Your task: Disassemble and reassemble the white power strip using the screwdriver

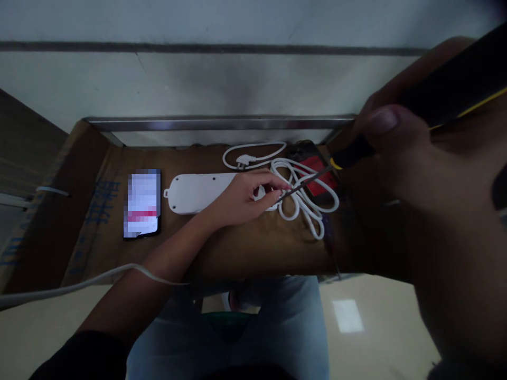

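Power strip (198, 192) lies flat on the cardboard (257, 248), its plain back turned up, stretching out beyond the heel of the left hand (245, 195); that hand rests on the strip's cable end, fingers drawn close with the tips bunched on the white casing; whether they pinch a screw or merely steady the casing cannot be told. The right hand (412, 174), close to the camera, is clamped round the black-and-yellow handle of a screwdriver (354, 153), thumb laid along it; the shaft slants down and its tip sits just beside the left fingertips, over the strip's end. Past those fingertips the white cable (283, 168) lies in loose loops across a red and black thing (322, 179), with the plug (244, 160) beyond the knuckles; a phone (141, 203) lies well apart, off the strip's far end.

By the look of it, the step in hand is setting the driver tip into a fastener on the strip's back, the left hand guiding and holding the casing down; the next move calls for the tip seated square in the screw head, steady downward pressure from the right hand, and the left fingers kept clear of the blade while pinning the strip against turning.
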Demonstrator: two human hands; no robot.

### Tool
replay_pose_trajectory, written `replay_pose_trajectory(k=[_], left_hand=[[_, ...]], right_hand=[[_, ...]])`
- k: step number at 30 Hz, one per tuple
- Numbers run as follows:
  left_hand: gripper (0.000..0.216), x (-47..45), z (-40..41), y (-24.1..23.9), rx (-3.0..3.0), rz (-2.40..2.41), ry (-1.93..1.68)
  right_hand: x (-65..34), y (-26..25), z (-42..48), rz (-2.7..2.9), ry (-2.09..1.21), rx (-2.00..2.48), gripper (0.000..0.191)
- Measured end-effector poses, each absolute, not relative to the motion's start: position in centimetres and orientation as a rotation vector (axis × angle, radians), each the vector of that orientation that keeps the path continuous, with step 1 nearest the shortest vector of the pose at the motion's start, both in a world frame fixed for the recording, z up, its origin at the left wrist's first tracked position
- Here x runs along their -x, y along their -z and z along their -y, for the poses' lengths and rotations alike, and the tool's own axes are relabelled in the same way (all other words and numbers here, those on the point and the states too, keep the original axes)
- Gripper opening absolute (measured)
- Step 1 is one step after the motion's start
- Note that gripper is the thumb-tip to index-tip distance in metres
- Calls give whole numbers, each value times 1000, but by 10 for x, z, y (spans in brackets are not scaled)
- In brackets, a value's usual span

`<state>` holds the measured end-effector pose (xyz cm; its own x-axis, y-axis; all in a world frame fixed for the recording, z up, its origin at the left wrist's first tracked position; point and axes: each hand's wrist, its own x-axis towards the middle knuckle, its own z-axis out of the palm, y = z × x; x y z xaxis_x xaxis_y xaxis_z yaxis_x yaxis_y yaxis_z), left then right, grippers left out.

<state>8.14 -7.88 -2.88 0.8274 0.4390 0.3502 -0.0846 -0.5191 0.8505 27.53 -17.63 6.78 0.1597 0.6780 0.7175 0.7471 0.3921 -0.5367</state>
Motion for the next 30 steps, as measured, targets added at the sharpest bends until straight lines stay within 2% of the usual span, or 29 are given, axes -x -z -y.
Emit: replay_pose_trajectory(k=[13, 18, 25, 30], left_hand=[[16, -81, 77, 28, -1960, -156, -603], [13, -81, 75, 26, -1949, -176, -630], [16, -81, 77, 26, -1928, -258, -632], [24, -82, 79, 30, -1925, -338, -631]], right_hand=[[-275, -68, 175, 1637, -22, 1138, 34], [-287, -60, 166, 1683, -56, 1061, 64], [-276, -65, 168, 1636, -169, 1025, 49], [-273, -71, 166, 1759, -111, 1056, 40]])
